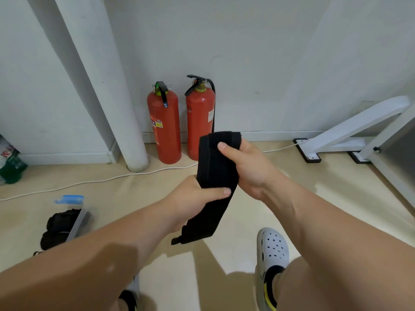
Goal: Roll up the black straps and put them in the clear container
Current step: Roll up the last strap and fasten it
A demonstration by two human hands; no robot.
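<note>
Both hands grip one black strap (216, 176), left hand (197, 198) low, right hand (244, 164) high.

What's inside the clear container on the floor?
Black rolled straps show through the wall of the container; the left forearm hides its near end, so their count is unclear.

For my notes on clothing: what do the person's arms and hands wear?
Nothing shows on them. The left forearm and right forearm are bare, without sleeves in view. The left hand and right hand have no gloves, rings, watch or bracelet.
</note>
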